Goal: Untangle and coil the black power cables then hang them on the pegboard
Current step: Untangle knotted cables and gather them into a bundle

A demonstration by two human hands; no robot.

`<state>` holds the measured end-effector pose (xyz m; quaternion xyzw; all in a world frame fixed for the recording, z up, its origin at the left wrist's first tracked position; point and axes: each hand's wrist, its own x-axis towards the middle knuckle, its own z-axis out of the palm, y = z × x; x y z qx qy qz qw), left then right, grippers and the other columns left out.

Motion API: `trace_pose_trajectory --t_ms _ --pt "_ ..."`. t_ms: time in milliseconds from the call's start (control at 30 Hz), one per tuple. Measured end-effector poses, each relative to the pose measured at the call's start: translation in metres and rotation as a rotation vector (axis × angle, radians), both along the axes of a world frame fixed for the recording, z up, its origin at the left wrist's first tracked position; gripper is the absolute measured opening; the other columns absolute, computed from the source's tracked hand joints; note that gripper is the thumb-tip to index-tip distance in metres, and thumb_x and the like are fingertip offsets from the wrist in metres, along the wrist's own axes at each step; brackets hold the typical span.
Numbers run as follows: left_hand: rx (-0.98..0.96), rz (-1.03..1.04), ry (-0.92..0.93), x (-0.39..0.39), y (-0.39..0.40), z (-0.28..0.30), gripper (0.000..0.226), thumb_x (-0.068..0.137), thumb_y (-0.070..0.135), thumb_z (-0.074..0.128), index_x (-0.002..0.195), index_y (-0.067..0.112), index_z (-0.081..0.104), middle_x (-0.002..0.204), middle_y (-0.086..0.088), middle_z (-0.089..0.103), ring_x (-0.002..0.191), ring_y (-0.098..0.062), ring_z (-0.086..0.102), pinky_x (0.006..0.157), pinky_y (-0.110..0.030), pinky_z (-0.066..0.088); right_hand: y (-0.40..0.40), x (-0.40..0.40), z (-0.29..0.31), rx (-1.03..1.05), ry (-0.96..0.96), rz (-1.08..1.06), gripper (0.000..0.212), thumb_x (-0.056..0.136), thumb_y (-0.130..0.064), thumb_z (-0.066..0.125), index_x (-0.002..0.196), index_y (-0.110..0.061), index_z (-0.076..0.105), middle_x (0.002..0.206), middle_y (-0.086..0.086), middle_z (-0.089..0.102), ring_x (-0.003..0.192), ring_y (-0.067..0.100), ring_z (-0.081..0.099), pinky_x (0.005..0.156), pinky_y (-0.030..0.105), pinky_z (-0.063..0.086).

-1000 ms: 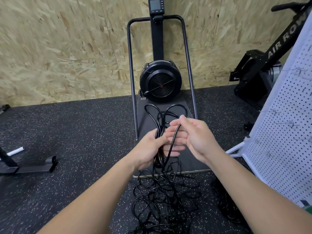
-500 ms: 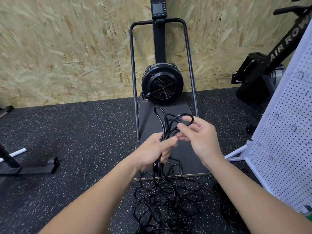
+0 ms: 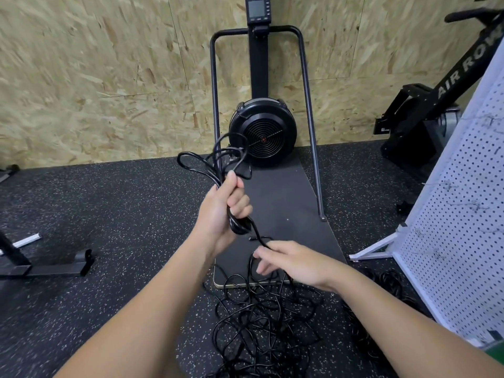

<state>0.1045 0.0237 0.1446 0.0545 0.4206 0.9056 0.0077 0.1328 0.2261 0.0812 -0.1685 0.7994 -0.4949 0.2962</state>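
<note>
Speckled rubber floor (image 3: 114,214), OSB wall (image 3: 95,77) behind. Fan trainer (image 3: 262,135) on black mat (image 3: 283,203) dead ahead; rower (image 3: 425,110) far right. White pegboard (image 3: 463,214) at right edge, w/ another cable heap (image 3: 390,282) at its foot. Left hand (image 3: 221,211) fisted round bunched cable loops (image 3: 215,159), held up in front of fan. Right hand (image 3: 297,261) lower, fingers loosely hooked on trailing strand (image 3: 259,238). Tangled cable pile (image 3: 261,326) on floor below, btw forearms.

Two bare forearms reach into view from the bottom edge, with no sleeves, watch, rings or gloves visible. The left hand (image 3: 218,211) and right hand (image 3: 297,261) are both uncovered. Nothing else of the person shows in this head view.
</note>
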Motion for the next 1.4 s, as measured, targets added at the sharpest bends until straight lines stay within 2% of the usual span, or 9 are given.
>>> trace_pose_trajectory --t_ms 167,267,333,433,667,767,867,1200,1400 --pt "0.192 -0.019 0.020 -0.010 -0.029 0.006 0.030 0.114 0.037 0.057 0.093 0.016 0.062 0.056 0.013 0.031 0.043 -0.004 0.029 0.045 -0.019 0.028 0.020 -0.009 -0.006 0.262 -0.028 0.015 0.051 0.107 -0.067 0.054 0.111 -0.023 0.079 0.106 -0.012 0.083 0.103 0.004 0.074 0.103 0.033 0.050" --pt "0.250 0.005 0.016 -0.012 -0.043 0.009 0.031 0.114 0.037 0.057 0.093 0.015 0.062 0.055 0.012 0.032 0.043 -0.004 0.031 0.045 -0.020 0.026 0.042 -0.021 -0.005 0.334 0.022 0.046 0.031 0.105 -0.045 0.067 0.100 -0.019 0.083 0.101 -0.012 0.083 0.085 0.003 0.065 0.082 0.027 0.049" --pt "0.238 -0.001 0.016 -0.012 -0.051 0.008 0.031 0.114 0.037 0.055 0.094 0.015 0.061 0.055 0.012 0.032 0.043 -0.004 0.031 0.046 -0.019 0.024 0.055 -0.029 0.001 0.329 0.056 0.052 0.026 0.105 -0.033 0.065 0.097 -0.018 0.085 0.103 -0.009 0.084 0.102 0.008 0.069 0.097 0.034 0.047" --pt "0.090 -0.006 -0.014 -0.009 -0.060 0.003 0.031 0.116 0.036 0.054 0.093 0.017 0.062 0.057 0.012 0.032 0.044 -0.003 0.030 0.048 -0.018 0.021 0.069 -0.035 0.018 0.218 0.105 -0.043 0.033 0.108 -0.026 0.061 0.088 -0.017 0.085 0.096 0.000 0.085 0.112 0.010 0.074 0.114 0.035 0.043" --pt "-0.493 -0.027 -0.075 0.003 -0.039 -0.012 0.029 0.115 0.039 0.056 0.100 0.015 0.062 0.074 -0.003 0.054 0.059 -0.015 0.049 0.054 -0.026 0.034 0.059 -0.028 0.047 -0.196 0.297 -0.253 0.036 0.115 -0.027 0.056 0.095 -0.015 0.083 0.069 0.005 0.042 0.072 0.021 0.043 0.081 0.034 0.052" --pt "-0.597 -0.111 -0.107 0.016 -0.008 -0.010 0.030 0.117 0.039 0.051 0.113 0.011 0.061 0.108 -0.013 0.081 0.100 -0.027 0.081 0.065 -0.028 0.053 0.042 -0.020 0.056 -0.299 0.336 -0.249 0.037 0.116 -0.026 0.054 0.094 -0.007 0.077 0.068 0.002 0.040 0.069 0.023 0.037 0.071 0.033 0.045" --pt "-0.594 -0.212 -0.105 0.025 0.015 -0.011 0.033 0.117 0.035 0.051 0.125 0.004 0.059 0.124 -0.019 0.080 0.118 -0.035 0.078 0.093 -0.044 0.060 0.029 -0.015 0.060 -0.339 0.352 -0.287 0.041 0.115 -0.025 0.057 0.095 0.006 0.073 0.069 0.002 0.054 0.058 0.009 0.045 0.063 0.017 0.040" --pt "-0.525 -0.272 -0.108 0.035 0.034 -0.016 0.030 0.117 0.032 0.053 0.128 0.005 0.061 0.097 -0.022 0.078 0.090 -0.037 0.080 0.082 -0.041 0.068 0.019 -0.012 0.054 -0.266 0.608 -0.531 0.039 0.112 -0.029 0.063 0.077 -0.021 0.077 0.064 0.004 0.061 0.056 0.010 0.050 0.061 0.031 0.044" --pt "-0.451 -0.164 -0.004 0.027 0.029 -0.008 0.028 0.116 0.038 0.055 0.111 0.011 0.059 0.070 -0.003 0.026 0.060 -0.016 0.034 0.068 -0.035 0.056 0.022 -0.020 0.044 -0.225 0.498 -0.411 0.032 0.105 -0.047 0.071 0.090 -0.020 0.076 0.078 0.005 0.069 0.067 0.015 0.058 0.070 0.042 0.049"
